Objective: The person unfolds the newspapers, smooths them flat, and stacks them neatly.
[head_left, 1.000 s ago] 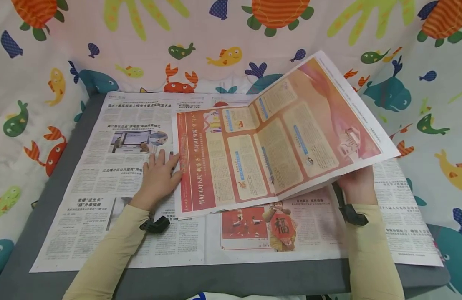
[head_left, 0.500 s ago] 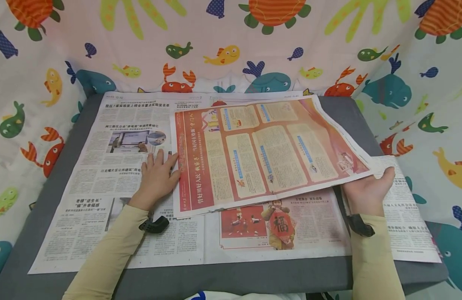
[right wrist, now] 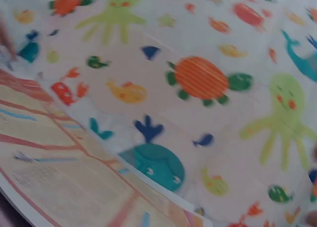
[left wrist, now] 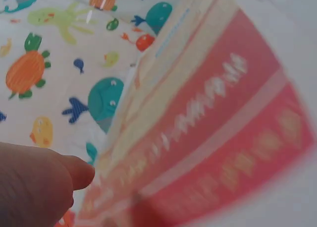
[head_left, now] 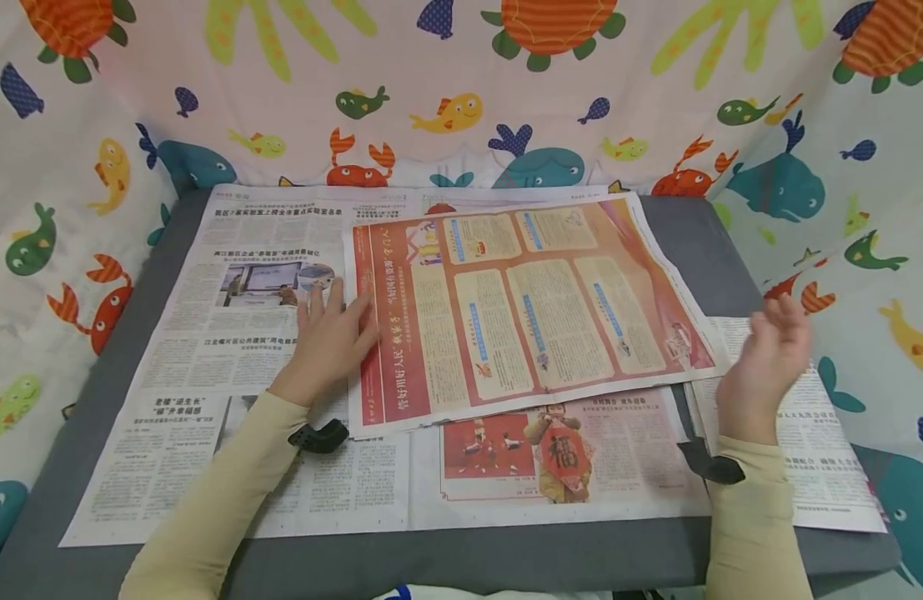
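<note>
A folded newspaper page [head_left: 559, 333] with an orange-red design lies on top of a larger spread newspaper [head_left: 183, 350]. My left hand [head_left: 328, 337] is at the left edge of the folded page, fingers extended, with the thumb side overlapping its red strip. In the left wrist view a finger [left wrist: 44, 180] shows beside the blurred red strip of the page [left wrist: 208, 113]. My right hand [head_left: 769, 367] is raised off the page's lower right corner, fingers loosely bent, holding nothing. Only bits of the right hand show at the right border of the right wrist view.
Another printed sheet [head_left: 814, 442] lies at the right, under my right forearm. The grey table [head_left: 461, 558] shows along the front and at the back right. A curtain [head_left: 281, 108] printed with sea animals hangs behind and on both sides.
The lifted right part of the folded page has come down flat. My right hand has let go of it and moved right and up. My left hand has shifted slightly right and up.
</note>
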Demonstrator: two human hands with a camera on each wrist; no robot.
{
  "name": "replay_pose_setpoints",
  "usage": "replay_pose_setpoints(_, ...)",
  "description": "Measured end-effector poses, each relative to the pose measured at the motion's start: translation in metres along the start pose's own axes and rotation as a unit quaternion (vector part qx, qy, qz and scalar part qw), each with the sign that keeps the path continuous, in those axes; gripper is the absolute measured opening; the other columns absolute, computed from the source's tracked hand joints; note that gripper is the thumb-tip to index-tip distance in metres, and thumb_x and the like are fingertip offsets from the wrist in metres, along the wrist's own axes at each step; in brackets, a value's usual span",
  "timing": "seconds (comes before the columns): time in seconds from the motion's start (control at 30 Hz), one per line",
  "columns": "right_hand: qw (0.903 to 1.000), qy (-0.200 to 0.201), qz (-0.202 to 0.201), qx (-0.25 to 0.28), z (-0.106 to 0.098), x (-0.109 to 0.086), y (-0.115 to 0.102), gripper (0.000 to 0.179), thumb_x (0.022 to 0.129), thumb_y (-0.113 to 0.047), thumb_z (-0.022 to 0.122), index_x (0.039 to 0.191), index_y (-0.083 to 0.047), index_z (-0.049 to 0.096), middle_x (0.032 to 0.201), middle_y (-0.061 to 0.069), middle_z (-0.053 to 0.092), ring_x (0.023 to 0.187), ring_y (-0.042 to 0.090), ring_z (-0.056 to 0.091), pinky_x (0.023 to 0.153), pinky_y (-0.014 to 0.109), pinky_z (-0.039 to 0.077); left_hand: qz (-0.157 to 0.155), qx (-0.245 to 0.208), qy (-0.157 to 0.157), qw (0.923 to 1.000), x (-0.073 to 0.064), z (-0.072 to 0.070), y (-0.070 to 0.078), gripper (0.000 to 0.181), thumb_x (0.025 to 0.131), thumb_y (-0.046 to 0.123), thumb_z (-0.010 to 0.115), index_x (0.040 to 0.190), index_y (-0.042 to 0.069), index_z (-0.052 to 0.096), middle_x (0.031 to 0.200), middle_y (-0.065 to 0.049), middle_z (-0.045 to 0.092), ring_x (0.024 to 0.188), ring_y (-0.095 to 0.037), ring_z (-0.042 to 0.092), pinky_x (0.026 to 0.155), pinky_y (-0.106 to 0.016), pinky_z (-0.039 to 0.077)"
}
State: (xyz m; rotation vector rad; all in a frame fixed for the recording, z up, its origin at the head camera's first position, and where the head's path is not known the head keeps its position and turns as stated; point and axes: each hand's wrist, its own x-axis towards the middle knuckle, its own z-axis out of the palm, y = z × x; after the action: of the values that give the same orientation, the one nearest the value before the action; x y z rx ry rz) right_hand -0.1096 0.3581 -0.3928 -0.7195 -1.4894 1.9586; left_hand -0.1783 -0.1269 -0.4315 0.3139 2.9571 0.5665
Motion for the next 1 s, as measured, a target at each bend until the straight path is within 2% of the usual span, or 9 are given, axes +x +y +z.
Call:
replay_pose_setpoints(0.07,0.9872,-0.094,-0.007,-0.129,0.018,-0.012,0.003,0.048,0.104,-0.009,0.050,0.152,-0.008,0.044,0.149,0.006,0.048,0.143,0.021,0.041,0.125,0.034,0.028,0.022,0.006,-0.009,0.9997,0.014,-0.006,0.014,0.062,0.102,0.039,0.055,0.157,0.013,0.041,0.167,-0.031,0.015,0.153,-0.060,0.003,0.119,-0.075,0.004)
replay_pose_setpoints(0.1,0.9664,-0.152,-0.013,-0.207,0.026,-0.017,0.005,0.051,0.104,-0.011,0.051,0.154,-0.006,0.042,0.152,0.011,0.047,0.145,0.028,0.041,0.125,0.041,0.030,0.032,0.009,-0.017,0.9993,0.023,-0.007,0.020,0.063,0.101,0.041,0.056,0.157,0.014,0.041,0.167,-0.030,0.015,0.153,-0.059,0.002,0.120,-0.075,0.005)
replay_pose_setpoints(0.2,0.8596,-0.315,-0.046,-0.400,0.049,-0.033,0.018,0.065,0.104,-0.021,0.055,0.160,-0.003,0.029,0.164,0.021,0.033,0.152,0.042,0.029,0.123,0.059,0.026,0.053,0.025,-0.057,0.9967,0.048,-0.005,0.038,0.071,0.101,0.047,0.057,0.161,0.018,0.033,0.169,-0.026,0.014,0.155,-0.055,0.001,0.122,-0.072,0.004)
replay_pose_setpoints(0.27,0.7905,-0.384,-0.083,-0.470,0.062,-0.042,0.031,0.072,0.103,-0.027,0.057,0.162,-0.002,0.022,0.167,0.028,0.020,0.154,0.051,0.019,0.121,0.068,0.021,0.065,0.037,-0.082,0.9938,0.065,0.000,0.046,0.074,0.100,0.051,0.056,0.162,0.020,0.030,0.170,-0.024,0.010,0.156,-0.052,0.001,0.123,-0.070,0.005)
replay_pose_setpoints(0.33,0.7491,-0.417,-0.099,-0.505,0.072,-0.053,0.045,0.076,0.102,-0.030,0.058,0.162,-0.003,0.021,0.167,0.031,0.014,0.154,0.053,0.013,0.120,0.071,0.019,0.073,0.045,-0.106,0.9906,0.078,0.007,0.052,0.078,0.099,0.055,0.056,0.163,0.022,0.028,0.172,-0.021,0.007,0.157,-0.050,-0.001,0.125,-0.067,0.004)
replay_pose_setpoints(0.43,0.7069,-0.435,-0.139,-0.540,0.083,-0.068,0.066,0.077,0.100,-0.034,0.059,0.161,-0.001,0.025,0.164,0.037,0.015,0.152,0.056,0.015,0.118,0.071,0.022,0.089,0.061,-0.129,0.9857,0.090,0.017,0.058,0.081,0.097,0.061,0.053,0.164,0.024,0.026,0.172,-0.020,0.004,0.158,-0.048,-0.001,0.125,-0.067,0.006)
replay_pose_setpoints(0.57,0.6747,-0.436,-0.189,-0.564,0.090,-0.082,0.083,0.077,0.096,-0.037,0.062,0.157,0.000,0.035,0.157,0.040,0.030,0.143,0.057,0.032,0.113,0.069,0.033,0.093,0.078,-0.146,0.9818,0.096,0.031,0.057,0.082,0.096,0.066,0.049,0.164,0.026,0.024,0.173,-0.017,0.004,0.159,-0.046,-0.003,0.125,-0.068,0.006)
replay_pose_setpoints(0.8,0.6629,-0.430,-0.185,-0.584,0.090,-0.088,0.090,0.075,0.096,-0.040,0.063,0.157,-0.005,0.039,0.161,0.036,0.024,0.149,0.059,0.018,0.115,0.075,0.021,0.095,0.069,-0.129,0.9846,0.096,0.044,0.052,0.081,0.097,0.066,0.048,0.164,0.028,0.023,0.173,-0.015,0.004,0.159,-0.045,-0.006,0.125,-0.067,0.003)
replay_pose_setpoints(1.0,0.6479,-0.434,-0.186,-0.598,0.092,-0.086,0.089,0.074,0.097,-0.043,0.062,0.157,-0.006,0.039,0.163,0.034,0.023,0.151,0.057,0.015,0.116,0.075,0.019,0.091,0.073,-0.124,0.9855,0.083,0.038,0.052,0.079,0.099,0.064,0.048,0.164,0.026,0.025,0.173,-0.017,0.007,0.158,-0.047,-0.003,0.124,-0.069,0.005)
